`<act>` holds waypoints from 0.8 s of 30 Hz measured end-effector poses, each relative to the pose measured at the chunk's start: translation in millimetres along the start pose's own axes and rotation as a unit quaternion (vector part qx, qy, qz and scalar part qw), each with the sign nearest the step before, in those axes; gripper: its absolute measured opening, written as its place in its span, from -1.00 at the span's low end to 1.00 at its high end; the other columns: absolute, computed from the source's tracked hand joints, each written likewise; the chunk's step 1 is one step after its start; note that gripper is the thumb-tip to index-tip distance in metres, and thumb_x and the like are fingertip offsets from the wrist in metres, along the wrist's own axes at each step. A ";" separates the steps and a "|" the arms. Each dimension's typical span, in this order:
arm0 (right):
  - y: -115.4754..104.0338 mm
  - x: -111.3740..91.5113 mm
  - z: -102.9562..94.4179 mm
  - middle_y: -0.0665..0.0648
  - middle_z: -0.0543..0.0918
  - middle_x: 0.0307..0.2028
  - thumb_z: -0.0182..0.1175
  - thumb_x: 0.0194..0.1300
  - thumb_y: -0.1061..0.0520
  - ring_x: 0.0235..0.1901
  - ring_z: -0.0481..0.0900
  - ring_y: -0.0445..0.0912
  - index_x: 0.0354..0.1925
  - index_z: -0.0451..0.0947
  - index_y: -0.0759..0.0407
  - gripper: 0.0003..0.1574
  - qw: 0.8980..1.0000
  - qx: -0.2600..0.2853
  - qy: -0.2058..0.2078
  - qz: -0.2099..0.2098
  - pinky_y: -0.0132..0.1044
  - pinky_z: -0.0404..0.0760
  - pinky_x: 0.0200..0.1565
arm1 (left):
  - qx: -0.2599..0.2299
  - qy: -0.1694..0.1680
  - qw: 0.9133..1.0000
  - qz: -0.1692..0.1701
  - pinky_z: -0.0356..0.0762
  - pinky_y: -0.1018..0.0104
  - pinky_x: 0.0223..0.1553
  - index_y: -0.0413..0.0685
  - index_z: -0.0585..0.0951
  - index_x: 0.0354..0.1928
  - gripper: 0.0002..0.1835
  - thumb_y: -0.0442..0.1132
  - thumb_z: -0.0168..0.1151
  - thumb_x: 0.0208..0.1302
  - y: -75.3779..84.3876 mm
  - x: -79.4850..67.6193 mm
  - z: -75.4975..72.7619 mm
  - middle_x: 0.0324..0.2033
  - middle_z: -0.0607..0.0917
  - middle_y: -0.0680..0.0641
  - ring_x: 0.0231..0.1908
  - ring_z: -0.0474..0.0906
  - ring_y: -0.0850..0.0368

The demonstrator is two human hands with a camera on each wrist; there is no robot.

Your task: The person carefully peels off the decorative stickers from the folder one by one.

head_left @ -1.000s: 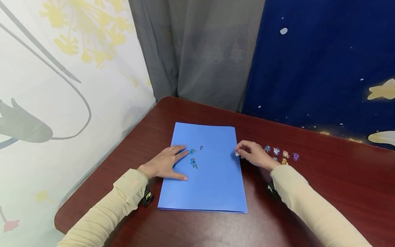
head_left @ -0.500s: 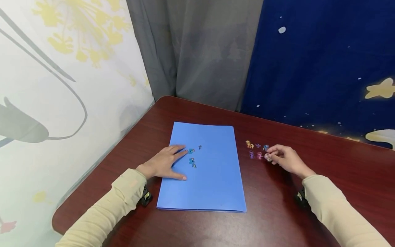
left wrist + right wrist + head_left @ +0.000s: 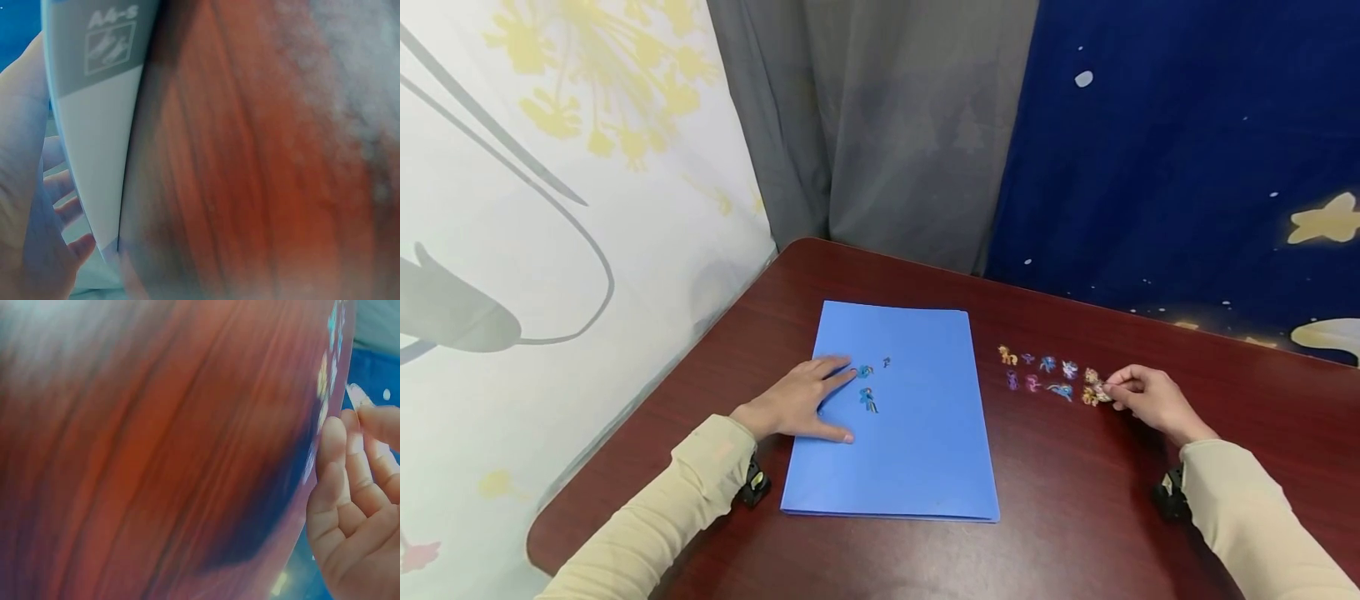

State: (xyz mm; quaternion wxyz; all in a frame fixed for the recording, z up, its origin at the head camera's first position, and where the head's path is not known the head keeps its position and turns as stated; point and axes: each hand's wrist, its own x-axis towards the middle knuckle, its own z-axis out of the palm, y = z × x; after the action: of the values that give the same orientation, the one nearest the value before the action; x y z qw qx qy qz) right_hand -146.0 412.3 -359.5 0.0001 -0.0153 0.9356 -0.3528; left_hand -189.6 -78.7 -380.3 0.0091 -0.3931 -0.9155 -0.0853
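My left hand (image 3: 797, 400) rests with spread fingers on the left side of a blue folder (image 3: 925, 450). Beside its fingertips on the folder lie a blue pony sticker (image 3: 868, 400), a smaller blue one (image 3: 865, 372) and a tiny dark piece (image 3: 886, 362). At the right end of two rows of pony stickers, my right hand (image 3: 1157, 404) pinches a small pale pony sticker (image 3: 1102, 392) between thumb and finger. In the right wrist view, the edge of that sticker (image 3: 358, 397) shows at the fingertips. An orange pony sticker (image 3: 1089, 397) lies just left of it.
More pony stickers lie on the dark red table, among them a yellow-orange one (image 3: 1007, 356), a blue one (image 3: 1061, 391) and a white one (image 3: 1070, 368). A grey curtain (image 3: 917, 167) and a blue starry curtain (image 3: 1165, 167) hang behind the table.
My right hand has moved right, from the folder's right edge across the sticker rows to their far end, carrying the small pale sticker. The left hand has stayed on the folder.
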 end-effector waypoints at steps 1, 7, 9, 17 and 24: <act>1.4 -1.1 -1.8 0.15 0.63 -0.50 0.10 0.26 0.12 -0.59 0.51 -0.17 -0.28 0.45 0.42 -0.70 1.000 -0.001 -0.003 0.008 -0.34 0.41 -0.57 | 0.001 0.000 1.000 0.000 0.05 -0.01 0.21 -0.13 0.26 0.28 0.02 0.43 0.12 -0.12 0.1 0.1 0.2 0.27 0.21 -0.16 0.26 0.07 -0.07; 9.6 -3.9 -7.2 0.11 0.63 -0.53 0.08 0.26 0.14 -0.60 0.50 -0.20 -0.29 0.45 0.44 -0.70 0.999 0.008 -0.016 0.039 -0.34 0.43 -0.55 | 0.002 0.000 1.000 -0.004 0.06 0.00 0.21 -0.11 0.26 0.29 0.02 0.45 0.11 -0.13 -1.2 0.4 1.1 0.27 0.21 -0.14 0.26 0.07 -0.06; 10.9 -4.2 -7.3 0.10 0.63 -0.53 0.07 0.26 0.14 -0.59 0.51 -0.20 -0.28 0.45 0.45 -0.69 0.999 0.015 -0.021 0.047 -0.33 0.44 -0.55 | 0.001 0.002 1.000 -0.003 0.06 0.00 0.20 -0.11 0.26 0.29 0.02 0.45 0.11 -0.13 -1.1 0.4 1.2 0.27 0.21 -0.14 0.26 0.07 -0.06; 13.1 -3.9 -4.3 0.04 0.59 -0.56 0.07 0.27 0.12 -0.60 0.46 -0.18 -0.31 0.44 0.40 -0.71 0.997 0.012 -0.038 0.059 -0.31 0.44 -0.56 | 0.000 0.003 1.000 -0.002 0.07 -0.01 0.20 -0.11 0.27 0.28 0.02 0.45 0.11 -0.14 -1.2 0.1 2.5 0.27 0.21 -0.14 0.26 0.08 -0.06; 15.2 -3.9 -2.0 0.02 0.54 -0.61 0.07 0.23 0.15 -0.62 0.41 -0.16 -0.38 0.43 0.34 -0.78 0.998 -0.025 -0.040 0.047 -0.29 0.41 -0.58 | 0.000 0.003 1.000 -0.002 0.08 -0.01 0.20 -0.12 0.27 0.28 0.01 0.42 0.14 -0.13 -0.9 0.4 1.6 0.26 0.21 -0.15 0.25 0.09 -0.06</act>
State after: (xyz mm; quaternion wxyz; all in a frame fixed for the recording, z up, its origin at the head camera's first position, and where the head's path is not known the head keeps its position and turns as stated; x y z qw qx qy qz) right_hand -142.6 425.1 -368.1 0.0535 0.0148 0.9431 -0.3277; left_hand -190.5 -78.8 -382.0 0.0115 -0.3913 -0.9161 -0.0863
